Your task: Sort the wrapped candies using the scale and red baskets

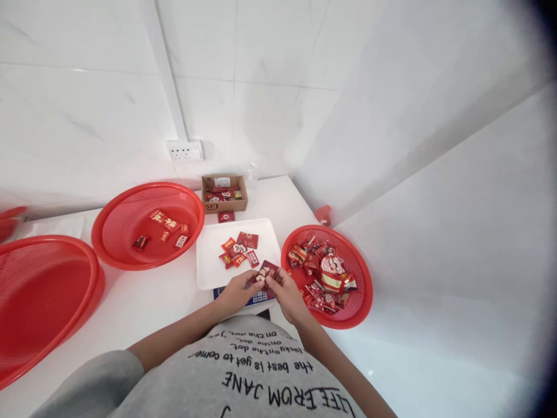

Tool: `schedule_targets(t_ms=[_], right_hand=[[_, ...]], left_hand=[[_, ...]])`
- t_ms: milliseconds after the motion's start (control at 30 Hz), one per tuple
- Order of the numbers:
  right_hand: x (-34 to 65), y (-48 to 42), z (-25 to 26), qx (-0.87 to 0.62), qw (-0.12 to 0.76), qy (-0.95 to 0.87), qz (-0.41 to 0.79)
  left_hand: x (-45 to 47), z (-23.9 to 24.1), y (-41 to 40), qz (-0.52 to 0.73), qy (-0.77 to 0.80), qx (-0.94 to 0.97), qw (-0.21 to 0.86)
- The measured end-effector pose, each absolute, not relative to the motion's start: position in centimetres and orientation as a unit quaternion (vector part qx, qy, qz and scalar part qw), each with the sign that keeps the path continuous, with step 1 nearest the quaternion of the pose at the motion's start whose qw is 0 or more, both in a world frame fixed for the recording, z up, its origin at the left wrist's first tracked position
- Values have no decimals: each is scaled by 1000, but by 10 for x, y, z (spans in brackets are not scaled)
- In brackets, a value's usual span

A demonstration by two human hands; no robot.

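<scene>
Both of my hands grip one dark red packet (266, 270) printed with pale figures, just above the near right edge of a white tray (209, 273). My left hand (238, 292) pinches its left side, and my right hand (287, 293) pinches its right side. On the tray lies a small heap of red wrapped sweets (238, 248). Under the tray's front edge shows a blue keypad of a scale (260, 297), partly hidden by my hands. Close to my right hand stands a red mesh basket (366, 290) filled with assorted wrapped snacks (333, 281).
A small cardboard box (232, 205) with packets stands behind the tray, with a red packet (226, 216) before it. On the left, a red basket (111, 223) holds several sweets, and another red basket (47, 290) sits nearer. A socket (186, 152) is on the wall.
</scene>
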State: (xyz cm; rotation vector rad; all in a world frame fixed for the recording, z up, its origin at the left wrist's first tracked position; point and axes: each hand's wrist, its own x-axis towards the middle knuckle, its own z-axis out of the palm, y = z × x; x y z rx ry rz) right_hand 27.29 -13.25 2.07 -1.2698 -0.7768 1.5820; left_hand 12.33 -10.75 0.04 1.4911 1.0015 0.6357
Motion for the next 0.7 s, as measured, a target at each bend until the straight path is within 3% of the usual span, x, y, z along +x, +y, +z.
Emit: schedule_targets(t_ms=[133,367,700], right_hand=[[267,-136,17,-536,417,-395,619],[267,-144,19,-531,257,-536,603],[245,-152,27,-564,282,-600,492]], left_hand=[[111,8,-114,255,438,606,613],[86,24,-123,155,374,631,662],[81,23,-132,174,358,607,688]])
